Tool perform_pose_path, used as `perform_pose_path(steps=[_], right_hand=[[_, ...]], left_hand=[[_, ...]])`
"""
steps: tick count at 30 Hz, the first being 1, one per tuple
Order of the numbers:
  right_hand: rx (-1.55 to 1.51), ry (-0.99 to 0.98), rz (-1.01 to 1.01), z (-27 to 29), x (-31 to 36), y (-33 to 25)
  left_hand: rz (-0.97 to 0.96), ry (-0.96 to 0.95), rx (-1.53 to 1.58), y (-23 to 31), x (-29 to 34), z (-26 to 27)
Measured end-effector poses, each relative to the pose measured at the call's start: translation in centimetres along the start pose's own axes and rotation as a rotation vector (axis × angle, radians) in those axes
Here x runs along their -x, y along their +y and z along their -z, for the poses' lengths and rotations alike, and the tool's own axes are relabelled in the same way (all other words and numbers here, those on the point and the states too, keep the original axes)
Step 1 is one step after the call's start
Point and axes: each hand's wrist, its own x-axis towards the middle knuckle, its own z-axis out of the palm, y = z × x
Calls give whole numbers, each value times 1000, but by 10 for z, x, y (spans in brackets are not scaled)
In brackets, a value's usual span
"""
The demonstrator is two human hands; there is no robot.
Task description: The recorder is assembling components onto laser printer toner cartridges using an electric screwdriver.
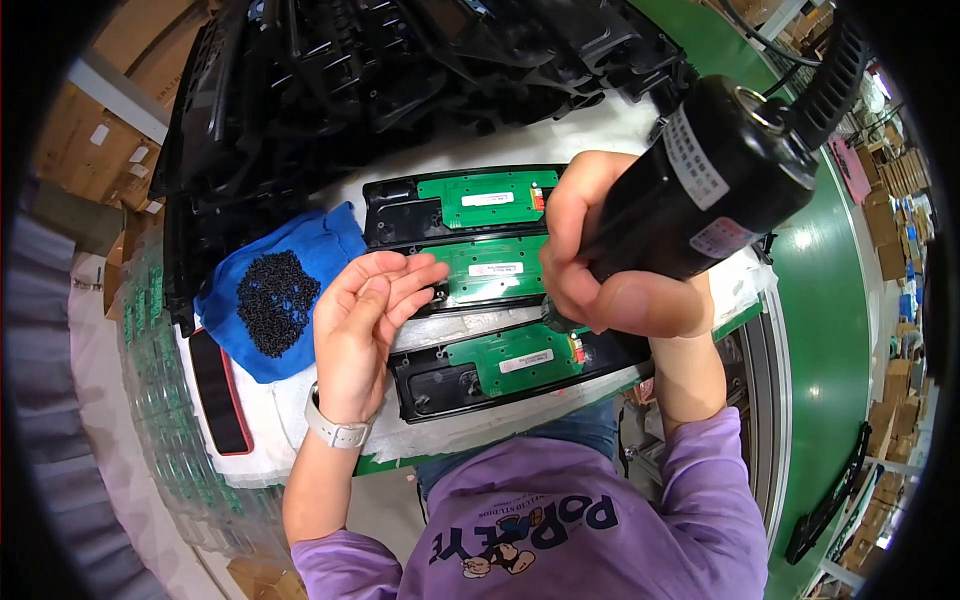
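Note:
My right hand [625, 290] is wrapped round a black electric screwdriver [655, 205], held over the right end of the middle panel. The screwdriver's tip is hidden behind my fingers. Three long black plastic panels lie in rows, each carrying a green circuit board: the far board [455, 212], the middle board [465, 290] and the near board [470, 353]. Over the left end of the middle one, my left hand [362, 310] is palm up with the thumb pressed to bent fingers. Whatever it holds is too small or hidden. To its left, many small black screws [277, 303] sit heaped on a blue cloth [225, 305].
Large black plastic parts [400, 75] are stacked along the far side of the white work surface [440, 435]. A dark phone-like slab with a red edge [220, 390] lies at the left. Clear trays [175, 420] with green boards stand beyond it. A thick black cable [835, 85] runs up from the screwdriver.

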Motion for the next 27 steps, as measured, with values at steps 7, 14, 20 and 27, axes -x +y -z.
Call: perform_pose_path(steps=[7, 14, 20, 27], right_hand=[[1, -26, 31, 2, -4, 13], [-5, -50, 56, -2, -5, 15], [96, -94, 151, 0, -1, 19], [-468, -343, 447, 27, -12, 8]], left_hand=[[80, -99, -23, -5, 3, -2], [139, -182, -170, -5, 4, -3], [96, -215, -141, -11, 6, -7], [0, -252, -270, -9, 12, -12]])
